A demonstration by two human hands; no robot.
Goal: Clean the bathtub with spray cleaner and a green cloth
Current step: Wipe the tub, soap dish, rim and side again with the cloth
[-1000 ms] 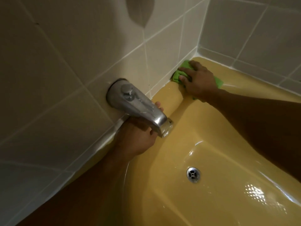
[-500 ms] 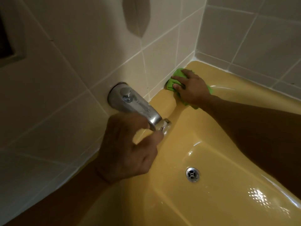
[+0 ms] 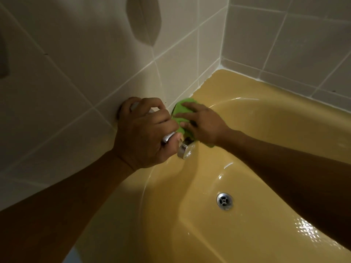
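The yellow bathtub (image 3: 266,130) fills the lower right, its rim meeting the tiled wall. My left hand (image 3: 146,133) is wrapped over the top of the chrome tub spout (image 3: 183,149), so only the spout's tip and a strip of metal show. My right hand (image 3: 203,124) presses the green cloth (image 3: 182,111) flat on the tub rim just behind the spout, fingers spread over it. The cloth touches my left hand's fingers. No spray cleaner is in view.
Pale tiled walls (image 3: 95,63) rise on the left and behind the tub, meeting in a corner at the upper right. A chrome drain (image 3: 224,201) sits in the tub floor. The tub surface is wet and glossy.
My left hand rose from under the spout and closed over its top. My right hand slid the green cloth along the rim from the corner to the spout.
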